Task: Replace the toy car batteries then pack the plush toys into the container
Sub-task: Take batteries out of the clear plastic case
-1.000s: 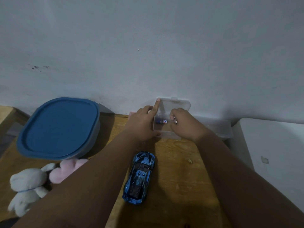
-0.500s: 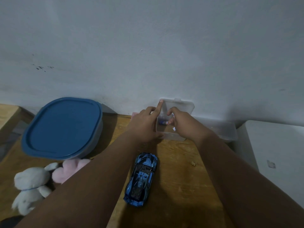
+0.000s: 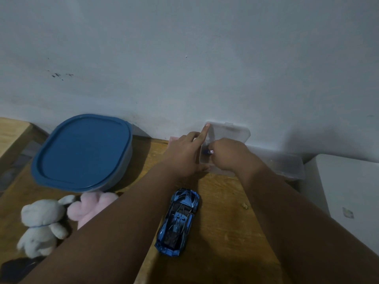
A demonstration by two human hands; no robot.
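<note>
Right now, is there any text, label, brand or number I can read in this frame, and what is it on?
None readable.
battery in the clear box: coloured wrap, too small and blurred to read.
toy car: painted lines only, no lettering seen.
blue lid: no marking seen.

Wooden table (image 3: 225, 232): worn top, one small light crumb (image 3: 244, 206) near its right edge. A shallow clear plastic tray (image 3: 287, 165) sits at the table's far right corner, and a pink edge of something (image 3: 173, 139) shows at its far edge, identity not discernible. Pale blue-grey wall (image 3: 184, 37) rises directly behind the table, with dark flecks (image 3: 58, 75) above the table's left part and a white speck (image 3: 186, 56) above its middle. A white box-shaped unit (image 3: 348, 181) stands just beside the table's right edge, and a second wooden surface (image 3: 12, 130) lies off its far left corner.
</note>
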